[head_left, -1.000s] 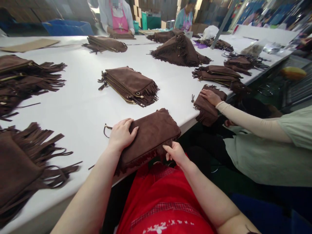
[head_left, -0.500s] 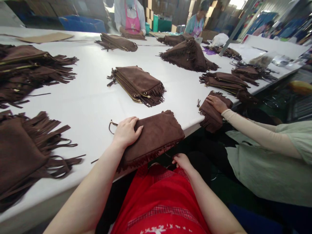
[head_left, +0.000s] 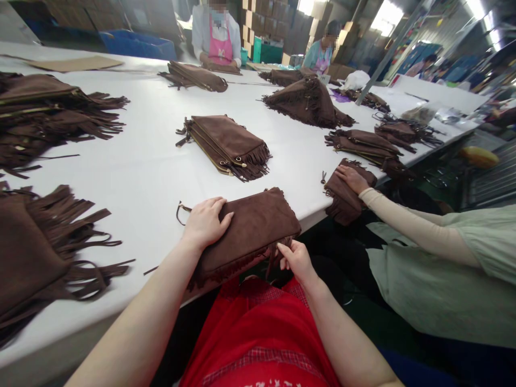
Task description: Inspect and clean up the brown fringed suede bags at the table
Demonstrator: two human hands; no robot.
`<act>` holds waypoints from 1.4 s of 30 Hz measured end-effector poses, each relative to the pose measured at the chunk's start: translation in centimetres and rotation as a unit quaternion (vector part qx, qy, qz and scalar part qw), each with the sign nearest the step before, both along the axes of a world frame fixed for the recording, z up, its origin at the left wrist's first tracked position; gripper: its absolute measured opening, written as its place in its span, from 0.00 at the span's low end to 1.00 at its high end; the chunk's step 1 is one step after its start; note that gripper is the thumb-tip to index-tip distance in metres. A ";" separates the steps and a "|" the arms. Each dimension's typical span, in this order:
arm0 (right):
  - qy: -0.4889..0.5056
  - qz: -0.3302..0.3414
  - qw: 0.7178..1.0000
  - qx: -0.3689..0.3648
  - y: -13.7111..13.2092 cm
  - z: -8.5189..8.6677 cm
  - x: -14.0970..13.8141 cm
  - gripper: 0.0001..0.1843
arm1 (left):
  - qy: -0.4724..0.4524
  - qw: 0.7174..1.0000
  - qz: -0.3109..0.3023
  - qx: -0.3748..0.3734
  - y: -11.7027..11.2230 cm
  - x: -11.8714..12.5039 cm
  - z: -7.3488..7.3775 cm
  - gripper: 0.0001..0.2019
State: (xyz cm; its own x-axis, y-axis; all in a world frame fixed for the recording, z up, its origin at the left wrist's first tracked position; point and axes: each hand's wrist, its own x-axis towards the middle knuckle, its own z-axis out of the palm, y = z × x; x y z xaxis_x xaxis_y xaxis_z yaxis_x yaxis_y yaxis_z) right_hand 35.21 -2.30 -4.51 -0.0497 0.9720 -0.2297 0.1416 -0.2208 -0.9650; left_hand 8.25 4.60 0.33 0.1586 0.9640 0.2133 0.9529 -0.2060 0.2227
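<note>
Pouch [head_left: 253, 223], brown and fringed, lies flat at the near edge of the white table [head_left: 141, 177], fringe [head_left: 271, 259] over the edge. Left hand [head_left: 206, 221] is palm-down on its left end, fingers close together, thumb out to the side. Right hand [head_left: 297, 259] is at the near edge, thumb and index pinching fringe strands; other fingers curled under. Wrist strap [head_left: 178, 210] sticks out just past left hand. Zippered pouch stack [head_left: 231, 140] sits beyond, apart. Co-worker's hand [head_left: 353, 180] rests on another pouch [head_left: 341, 194] to the right.
</note>
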 end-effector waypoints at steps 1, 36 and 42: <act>-0.012 -0.006 1.000 0.001 0.1 0.0 -0.1 0.18 | -0.002 1.000 0.000 0.000 0.0 0.0 0.0 0.25; -0.267 0.053 0.937 -0.220 2.0 -9.6 3.3 0.12 | -0.037 0.999 0.007 0.014 -0.3 -0.1 -0.5 0.24; -0.288 0.032 0.934 -0.207 2.1 -9.4 4.1 0.11 | -0.033 0.999 0.009 0.012 -0.3 -0.1 -0.6 0.24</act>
State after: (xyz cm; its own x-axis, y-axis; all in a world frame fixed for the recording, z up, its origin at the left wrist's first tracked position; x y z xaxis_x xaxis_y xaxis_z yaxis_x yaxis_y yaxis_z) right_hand 39.32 -0.15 -13.94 0.1428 0.7932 -0.5919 0.6374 -0.5312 -0.5581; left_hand 8.19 4.31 -0.28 0.1271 0.9609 0.2461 0.9398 -0.1960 0.2798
